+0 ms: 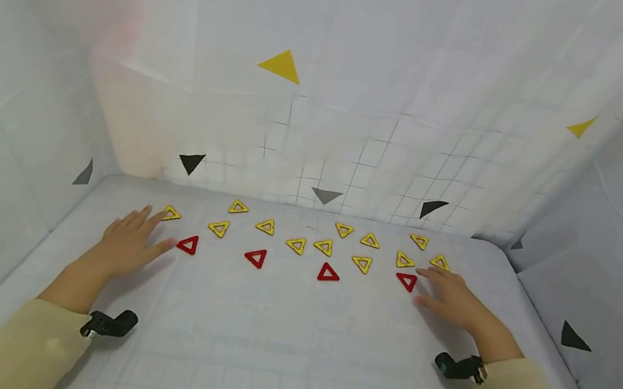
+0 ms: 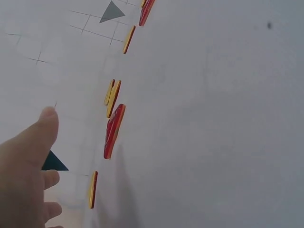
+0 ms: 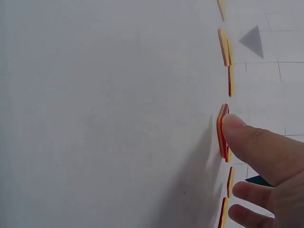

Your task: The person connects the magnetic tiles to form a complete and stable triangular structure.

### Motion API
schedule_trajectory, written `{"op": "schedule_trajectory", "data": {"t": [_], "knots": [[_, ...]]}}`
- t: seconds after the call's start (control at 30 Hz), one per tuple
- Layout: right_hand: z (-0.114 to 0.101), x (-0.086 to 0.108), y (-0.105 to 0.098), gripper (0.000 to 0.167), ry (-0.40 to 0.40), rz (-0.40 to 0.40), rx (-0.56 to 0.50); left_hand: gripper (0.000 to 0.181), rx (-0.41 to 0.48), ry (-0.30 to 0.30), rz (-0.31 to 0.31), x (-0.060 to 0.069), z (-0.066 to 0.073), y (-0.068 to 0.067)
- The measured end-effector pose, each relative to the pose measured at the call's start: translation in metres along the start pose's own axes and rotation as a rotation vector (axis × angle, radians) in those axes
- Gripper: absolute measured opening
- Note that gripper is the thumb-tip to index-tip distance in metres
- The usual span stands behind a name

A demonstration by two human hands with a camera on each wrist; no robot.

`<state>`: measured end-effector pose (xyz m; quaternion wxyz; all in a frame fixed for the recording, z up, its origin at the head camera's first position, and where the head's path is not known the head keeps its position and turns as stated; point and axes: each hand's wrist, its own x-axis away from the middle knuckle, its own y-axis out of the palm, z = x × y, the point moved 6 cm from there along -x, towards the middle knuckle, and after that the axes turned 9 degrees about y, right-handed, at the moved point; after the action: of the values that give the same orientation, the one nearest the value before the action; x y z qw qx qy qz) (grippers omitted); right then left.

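Note:
My left hand (image 1: 128, 243) hovers at the left of the table with its fingers spread, holding nothing. Closest to it are a yellow triangle (image 1: 170, 218) by its fingertips and a red triangle (image 1: 193, 245) beside its thumb. On the right, my right hand (image 1: 450, 299) reaches in with loosely bent fingers and nothing gripped. Near its fingertips lie a red triangle (image 1: 406, 286) and yellow triangles, one (image 1: 397, 260) to the left and one (image 1: 447, 266) farther back. In the right wrist view the thumb overlaps a red triangle (image 3: 220, 135); touching or apart, I cannot tell.
Two more red triangles, one (image 1: 262, 261) left of centre and one (image 1: 321, 277) right of it, lie in the front row. Several yellow triangles (image 1: 301, 246) are scattered behind on the white table (image 1: 288, 340). White sheet walls (image 1: 432, 50) enclose the back and sides.

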<state>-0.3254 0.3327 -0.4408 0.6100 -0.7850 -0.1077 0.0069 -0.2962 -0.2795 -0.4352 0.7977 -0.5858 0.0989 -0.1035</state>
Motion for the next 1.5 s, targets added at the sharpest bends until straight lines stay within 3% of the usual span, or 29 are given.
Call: {"op": "schedule_trajectory", "data": {"t": [0.2,0.47,0.8,1.1,1.27,1.5], "knots": [[-0.005,-0.006,-0.001,0.056,-0.048,0.016,-0.067,0.08,0.017,-0.011,0.024,-0.018,-0.005,0.001],[-0.004,-0.015,-0.001,0.055,0.02,-0.014,-0.133,0.081,0.111,-0.059,0.016,-0.035,-0.021,0.006],[-0.003,-0.023,0.003,0.047,0.054,-0.043,-0.129,0.071,0.179,-0.146,0.097,-0.057,-0.041,0.013],[-0.006,-0.026,0.004,0.044,0.007,-0.049,-0.122,0.054,0.147,-0.155,0.191,-0.059,-0.044,0.013],[-0.009,-0.025,0.0,0.041,-0.004,-0.026,-0.126,0.049,0.156,-0.14,0.181,-0.059,-0.043,0.011],[-0.007,-0.023,0.004,0.04,0.023,-0.048,-0.143,0.048,0.166,-0.129,0.115,-0.054,-0.042,0.005]]}}
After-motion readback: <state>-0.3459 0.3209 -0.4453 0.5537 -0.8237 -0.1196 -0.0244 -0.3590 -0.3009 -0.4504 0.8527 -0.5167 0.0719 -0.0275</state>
